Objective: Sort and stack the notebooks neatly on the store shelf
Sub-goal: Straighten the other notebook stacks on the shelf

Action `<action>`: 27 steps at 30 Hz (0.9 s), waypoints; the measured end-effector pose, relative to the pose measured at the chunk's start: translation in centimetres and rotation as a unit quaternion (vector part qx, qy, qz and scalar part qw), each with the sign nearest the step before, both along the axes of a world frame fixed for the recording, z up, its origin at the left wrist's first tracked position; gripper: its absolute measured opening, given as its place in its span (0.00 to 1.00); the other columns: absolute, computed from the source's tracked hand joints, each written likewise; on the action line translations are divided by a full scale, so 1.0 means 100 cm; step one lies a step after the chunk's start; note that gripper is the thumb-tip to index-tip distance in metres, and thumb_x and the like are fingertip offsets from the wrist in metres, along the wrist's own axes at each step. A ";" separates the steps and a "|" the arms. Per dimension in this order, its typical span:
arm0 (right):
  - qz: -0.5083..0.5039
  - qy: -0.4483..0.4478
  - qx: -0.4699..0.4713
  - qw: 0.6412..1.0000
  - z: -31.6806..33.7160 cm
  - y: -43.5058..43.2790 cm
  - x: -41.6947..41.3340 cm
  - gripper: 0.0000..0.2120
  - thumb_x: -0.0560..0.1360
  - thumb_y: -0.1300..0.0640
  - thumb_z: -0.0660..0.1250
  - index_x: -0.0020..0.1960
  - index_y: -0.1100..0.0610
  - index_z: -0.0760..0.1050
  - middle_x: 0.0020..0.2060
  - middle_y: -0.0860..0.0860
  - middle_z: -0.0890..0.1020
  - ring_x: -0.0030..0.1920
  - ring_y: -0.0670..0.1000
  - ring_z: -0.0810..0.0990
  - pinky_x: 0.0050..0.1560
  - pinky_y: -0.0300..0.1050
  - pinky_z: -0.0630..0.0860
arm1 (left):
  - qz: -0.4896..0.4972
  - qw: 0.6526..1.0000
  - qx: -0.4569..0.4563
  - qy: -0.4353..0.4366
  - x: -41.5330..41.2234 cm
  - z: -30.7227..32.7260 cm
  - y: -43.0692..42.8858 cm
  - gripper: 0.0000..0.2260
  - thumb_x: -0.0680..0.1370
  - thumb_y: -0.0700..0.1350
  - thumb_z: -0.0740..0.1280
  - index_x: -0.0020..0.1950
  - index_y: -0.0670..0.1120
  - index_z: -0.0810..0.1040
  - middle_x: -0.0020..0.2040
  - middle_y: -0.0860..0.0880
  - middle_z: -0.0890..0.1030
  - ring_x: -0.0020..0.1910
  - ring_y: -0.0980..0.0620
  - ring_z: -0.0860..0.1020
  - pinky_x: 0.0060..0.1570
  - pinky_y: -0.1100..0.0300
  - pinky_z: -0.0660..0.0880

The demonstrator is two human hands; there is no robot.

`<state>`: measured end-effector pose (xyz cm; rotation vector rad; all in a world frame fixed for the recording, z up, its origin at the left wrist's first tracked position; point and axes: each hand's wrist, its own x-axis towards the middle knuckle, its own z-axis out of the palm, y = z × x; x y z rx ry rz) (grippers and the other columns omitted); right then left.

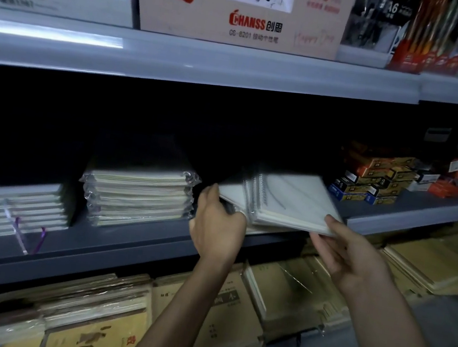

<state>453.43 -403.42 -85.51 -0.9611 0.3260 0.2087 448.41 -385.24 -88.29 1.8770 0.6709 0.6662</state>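
A small pile of white spiral-bound notebooks (286,200) in clear wrap is held tilted just above the grey middle shelf (132,243). My left hand (218,225) grips the pile's left end at the spirals. My right hand (350,254) holds its front right corner from below. To the left stands a tall stack of wrapped notebooks (140,196), and further left a lower stack (9,210) with purple ribbons hanging out.
Small boxes in orange, blue and black (377,178) sit on the shelf to the right. The upper shelf carries a pen display box (242,4). Brown exercise books (229,314) fill the bottom shelf under my arms.
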 end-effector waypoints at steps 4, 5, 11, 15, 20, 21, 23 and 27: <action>0.005 -0.003 0.005 1.000 -0.005 0.002 0.004 0.14 0.72 0.65 0.77 0.55 0.67 0.79 0.51 0.62 0.86 0.52 0.57 0.86 0.47 0.48 0.85 | -0.009 1.000 -0.021 -0.008 -0.002 0.001 0.001 0.37 0.68 0.51 0.57 0.79 0.54 0.67 0.73 0.55 0.67 0.58 0.43 0.77 0.60 0.45 0.75; 0.005 -0.004 0.005 1.000 -0.006 0.003 0.005 0.15 0.72 0.65 0.77 0.56 0.68 0.79 0.52 0.62 0.86 0.52 0.57 0.86 0.47 0.48 0.86 | -0.010 1.000 -0.015 -0.012 -0.003 -0.002 -0.001 0.32 0.71 0.50 0.60 0.78 0.53 0.69 0.70 0.55 0.67 0.55 0.43 0.77 0.56 0.47 0.76; 0.007 -0.004 -0.010 1.000 -0.005 0.004 0.011 0.15 0.73 0.66 0.76 0.57 0.67 0.79 0.51 0.61 0.86 0.52 0.57 0.86 0.40 0.43 0.85 | 0.018 0.993 0.018 -0.115 -0.016 -0.028 -0.026 0.18 0.76 0.43 0.66 0.66 0.50 0.76 0.58 0.56 0.69 0.47 0.57 0.76 0.55 0.43 0.78; -0.006 -0.008 -0.042 0.999 -0.006 0.003 0.011 0.16 0.72 0.63 0.78 0.57 0.65 0.80 0.49 0.59 0.87 0.48 0.55 0.88 0.44 0.42 0.85 | 0.058 0.987 0.034 -0.149 -0.020 -0.035 -0.034 0.15 0.78 0.48 0.65 0.65 0.51 0.80 0.58 0.58 0.74 0.49 0.59 0.77 0.56 0.43 0.79; -0.028 -0.031 -0.119 0.992 -0.005 0.000 0.014 0.12 0.73 0.60 0.78 0.53 0.61 0.79 0.50 0.57 0.86 0.49 0.52 0.87 0.44 0.39 0.84 | 0.046 0.986 0.056 -0.152 -0.026 -0.037 -0.046 0.14 0.79 0.45 0.73 0.65 0.51 0.81 0.59 0.58 0.75 0.51 0.57 0.77 0.55 0.51 0.80; -0.032 -0.036 -0.130 0.990 -0.004 -0.001 0.014 0.11 0.74 0.59 0.77 0.52 0.61 0.79 0.51 0.57 0.86 0.50 0.53 0.86 0.44 0.40 0.84 | 0.040 0.985 0.060 -0.154 -0.028 -0.038 -0.048 0.14 0.79 0.45 0.74 0.65 0.51 0.81 0.58 0.58 0.75 0.51 0.58 0.77 0.54 0.54 0.79; -0.038 -0.043 -0.146 0.988 -0.003 -0.002 0.012 0.10 0.74 0.59 0.77 0.50 0.60 0.78 0.52 0.57 0.85 0.52 0.53 0.86 0.48 0.41 0.84 | 0.030 0.983 0.059 -0.169 -0.028 -0.038 -0.048 0.16 0.78 0.44 0.75 0.66 0.50 0.81 0.56 0.57 0.76 0.51 0.60 0.77 0.53 0.62 0.78; -0.048 -0.045 -0.161 0.985 -0.004 0.001 0.008 0.09 0.73 0.60 0.77 0.48 0.59 0.78 0.52 0.58 0.85 0.54 0.53 0.85 0.58 0.45 0.82 | 0.029 0.977 0.037 -0.209 -0.024 -0.037 -0.042 0.17 0.78 0.39 0.76 0.67 0.47 0.82 0.50 0.55 0.78 0.47 0.58 0.80 0.52 0.70 0.77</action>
